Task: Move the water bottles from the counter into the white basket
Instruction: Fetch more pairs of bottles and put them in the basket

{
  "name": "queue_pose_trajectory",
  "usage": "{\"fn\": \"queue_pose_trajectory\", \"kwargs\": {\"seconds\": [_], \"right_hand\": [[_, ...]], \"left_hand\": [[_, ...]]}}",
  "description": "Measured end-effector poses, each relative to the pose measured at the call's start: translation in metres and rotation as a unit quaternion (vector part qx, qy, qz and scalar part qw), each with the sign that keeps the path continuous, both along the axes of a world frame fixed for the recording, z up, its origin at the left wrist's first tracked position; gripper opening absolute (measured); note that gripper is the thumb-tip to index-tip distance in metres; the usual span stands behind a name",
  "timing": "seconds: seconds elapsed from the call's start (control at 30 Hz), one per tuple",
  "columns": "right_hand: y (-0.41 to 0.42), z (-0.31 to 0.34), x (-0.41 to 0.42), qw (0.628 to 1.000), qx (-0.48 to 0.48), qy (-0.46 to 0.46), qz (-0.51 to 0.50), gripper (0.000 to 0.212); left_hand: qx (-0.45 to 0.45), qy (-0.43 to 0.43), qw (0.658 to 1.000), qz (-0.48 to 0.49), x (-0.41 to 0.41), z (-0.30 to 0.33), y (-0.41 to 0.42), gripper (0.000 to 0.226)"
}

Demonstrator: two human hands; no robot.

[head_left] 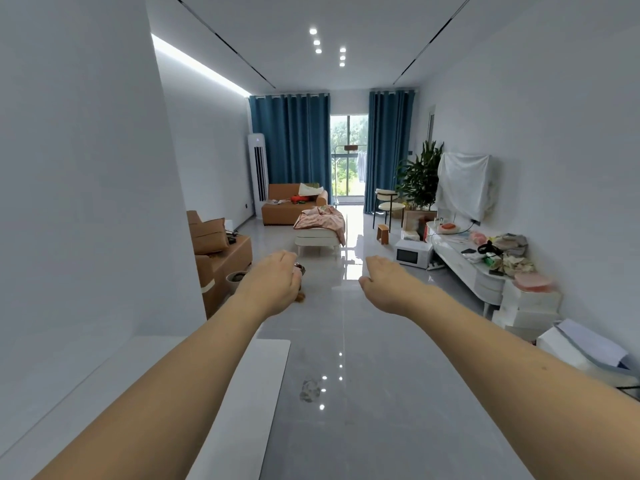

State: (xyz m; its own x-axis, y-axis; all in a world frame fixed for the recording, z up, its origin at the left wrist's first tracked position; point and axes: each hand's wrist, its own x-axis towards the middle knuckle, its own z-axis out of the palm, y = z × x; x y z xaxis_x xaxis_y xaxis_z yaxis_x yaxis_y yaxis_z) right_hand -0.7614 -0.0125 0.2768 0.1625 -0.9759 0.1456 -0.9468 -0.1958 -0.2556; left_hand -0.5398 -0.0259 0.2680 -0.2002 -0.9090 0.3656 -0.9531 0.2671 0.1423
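Both my arms stretch forward over a glossy grey floor in a living room. My left hand (273,282) hangs palm down with its fingers drooping away from me, and nothing shows in it. My right hand (384,277) is also palm down, thumb apart, and holds nothing. I see no water bottles, no counter and no white basket in this view.
A white wall (86,202) stands close on my left, with a white mat (249,393) at its foot. Brown sofas (221,251), a small white bed (320,233), a white microwave (412,254) and a cluttered low white cabinet (478,268) lie ahead. White boxes (530,306) sit at the right.
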Motion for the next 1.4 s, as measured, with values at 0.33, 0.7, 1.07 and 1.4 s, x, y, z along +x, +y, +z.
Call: {"fn": "queue_pose_trajectory", "kwargs": {"seconds": [0.33, 0.7, 1.07, 1.4], "right_hand": [[-0.136, 0.003, 0.047, 0.999, 0.006, -0.008, 0.041, 0.043], [-0.197, 0.013, 0.193, 0.97, 0.008, -0.005, 0.244, 0.033], [-0.056, -0.011, 0.4, 0.839, 0.03, 0.004, 0.544, 0.044], [0.107, -0.021, 0.493, 0.717, 0.056, 0.0, 0.694, 0.045]], "left_hand": [[0.017, 0.002, 0.998, 0.062, 0.042, -0.005, -0.116, 0.036], [0.009, 0.018, 0.964, 0.266, 0.17, 0.007, -0.086, 0.05], [0.024, 0.045, 0.836, 0.546, 0.291, -0.01, 0.152, 0.051], [0.027, 0.064, 0.713, 0.698, 0.294, -0.02, 0.318, 0.047]]}}
